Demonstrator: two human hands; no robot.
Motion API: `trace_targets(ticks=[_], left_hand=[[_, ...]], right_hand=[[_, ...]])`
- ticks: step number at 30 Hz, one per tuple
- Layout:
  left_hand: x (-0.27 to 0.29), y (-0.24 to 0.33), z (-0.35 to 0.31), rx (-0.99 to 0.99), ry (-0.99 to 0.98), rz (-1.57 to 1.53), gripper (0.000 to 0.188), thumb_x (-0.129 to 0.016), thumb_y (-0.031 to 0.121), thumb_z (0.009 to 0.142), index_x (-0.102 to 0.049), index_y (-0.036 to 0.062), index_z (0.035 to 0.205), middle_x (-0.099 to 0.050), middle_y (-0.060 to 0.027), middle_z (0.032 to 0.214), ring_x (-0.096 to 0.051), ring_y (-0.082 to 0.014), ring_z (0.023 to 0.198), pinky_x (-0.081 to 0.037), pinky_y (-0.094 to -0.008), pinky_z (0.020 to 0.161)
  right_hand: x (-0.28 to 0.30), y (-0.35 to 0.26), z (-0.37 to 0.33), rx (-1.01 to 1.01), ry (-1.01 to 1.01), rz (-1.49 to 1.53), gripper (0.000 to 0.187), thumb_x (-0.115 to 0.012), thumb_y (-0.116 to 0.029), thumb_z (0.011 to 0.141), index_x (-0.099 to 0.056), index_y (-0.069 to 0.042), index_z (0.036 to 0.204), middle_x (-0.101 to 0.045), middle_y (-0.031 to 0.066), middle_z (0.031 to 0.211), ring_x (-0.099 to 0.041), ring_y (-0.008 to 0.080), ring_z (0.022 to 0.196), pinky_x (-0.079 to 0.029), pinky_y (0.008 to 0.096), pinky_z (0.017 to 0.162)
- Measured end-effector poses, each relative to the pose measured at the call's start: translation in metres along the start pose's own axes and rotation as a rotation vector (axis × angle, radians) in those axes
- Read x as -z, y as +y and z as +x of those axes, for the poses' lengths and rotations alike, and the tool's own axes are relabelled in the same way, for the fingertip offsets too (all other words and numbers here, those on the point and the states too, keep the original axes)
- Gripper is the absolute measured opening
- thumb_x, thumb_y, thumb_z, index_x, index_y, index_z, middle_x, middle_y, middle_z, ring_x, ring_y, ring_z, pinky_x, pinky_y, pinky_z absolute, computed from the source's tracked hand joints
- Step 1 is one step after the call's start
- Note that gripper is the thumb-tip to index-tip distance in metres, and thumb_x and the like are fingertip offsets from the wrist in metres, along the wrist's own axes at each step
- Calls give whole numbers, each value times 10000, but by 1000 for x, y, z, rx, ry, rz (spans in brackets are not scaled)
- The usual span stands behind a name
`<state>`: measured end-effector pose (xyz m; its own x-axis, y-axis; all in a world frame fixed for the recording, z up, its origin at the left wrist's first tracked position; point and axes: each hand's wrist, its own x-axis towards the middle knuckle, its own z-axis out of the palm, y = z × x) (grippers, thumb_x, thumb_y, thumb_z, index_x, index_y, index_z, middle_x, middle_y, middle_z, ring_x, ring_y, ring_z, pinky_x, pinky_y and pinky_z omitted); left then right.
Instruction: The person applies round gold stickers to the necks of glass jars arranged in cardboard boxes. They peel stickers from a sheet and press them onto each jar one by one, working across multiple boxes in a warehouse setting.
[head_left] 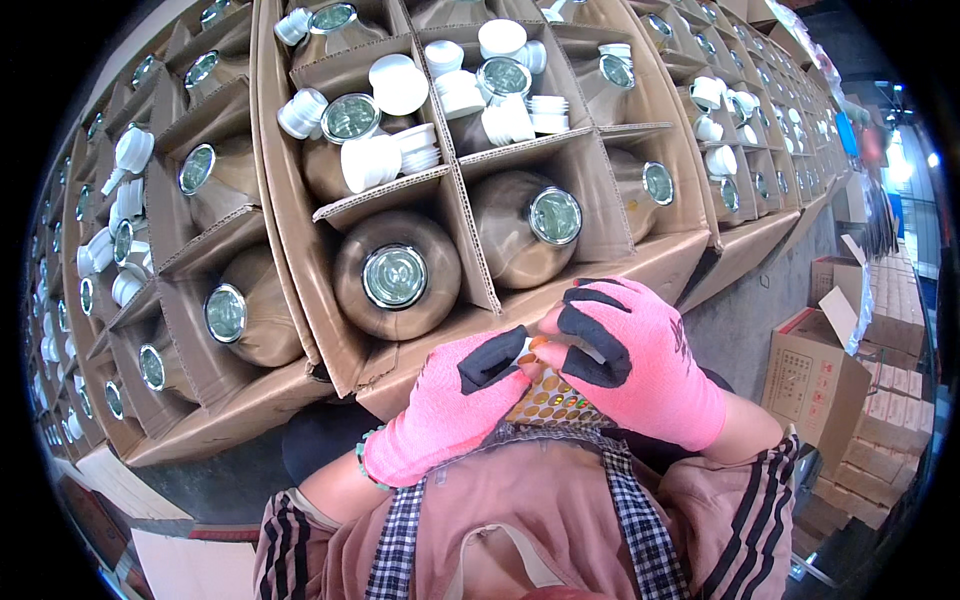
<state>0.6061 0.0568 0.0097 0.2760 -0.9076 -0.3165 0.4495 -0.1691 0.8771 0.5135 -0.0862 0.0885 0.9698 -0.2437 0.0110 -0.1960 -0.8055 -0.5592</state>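
Red printing marks the side of a brown carton (800, 378) at the right, small and blurred by the lens; dark lettering runs across the back of the pink right glove, bent by the knit and only partly in view; the gold dots on the sticker sheet (560, 398) are too small to show any wording. That sheet lies between the two hands, close to the person's body, its round stickers in rows, some flashing green and orange like foil; the left hand (445, 405) has its thumb and forefinger pinching the upper edge of the sheet; the right hand (645, 365) curls its thumb and forefinger close to the same edge, though I cannot tell whether they grip it; both gloves are fuzzy pink knit with black patches on the fingers, and some bare fingertips poke out. Beyond the hands stands an open cardboard box (640, 262), its corrugated dividers (470, 235) forming square cells; each front cell holds a rounded glass jar (397, 275) with a thick, shiny rim; white stoppers (400, 85), smooth-topped and ribbed at the sides, cluster around the jar necks further back.
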Motion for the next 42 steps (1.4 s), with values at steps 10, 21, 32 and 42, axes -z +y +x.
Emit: trace_targets(ticks=[10,21,32,42], left_hand=[[1,3,2,-60,-8,139,248,-601,128,749,-568,-19,946,-575,-143,759,-562,-166,688,-443,-286,627],[2,8,1,-152,-428,291,293,-546,106,755,-535,-15,1022,-589,-164,906,-566,-314,814,-455,-347,731],[2,7,-5,-149,-223,155,178,-534,55,762,-593,18,925,-581,-57,738,-502,-91,652,-416,-231,605],[16,34,-10,-66,328,-211,218,-619,103,781,-571,-18,957,-551,12,819,-468,-39,711,-383,-166,618]], right_hand=[[15,-2,11,127,82,-42,194,-656,-30,601,-526,-32,745,-575,111,958,-511,330,971,-391,412,850],[-24,51,43,61,-171,-479,104,-627,-46,563,-545,-32,624,-363,136,1294,-289,394,1196,-273,460,958],[-26,51,51,160,-52,-626,264,-656,-87,554,-532,-46,783,-372,139,1272,-300,357,1195,-272,482,948],[50,6,-11,-236,23,296,706,-794,-343,528,-505,8,1068,-536,128,1042,-503,201,987,-380,312,850]])
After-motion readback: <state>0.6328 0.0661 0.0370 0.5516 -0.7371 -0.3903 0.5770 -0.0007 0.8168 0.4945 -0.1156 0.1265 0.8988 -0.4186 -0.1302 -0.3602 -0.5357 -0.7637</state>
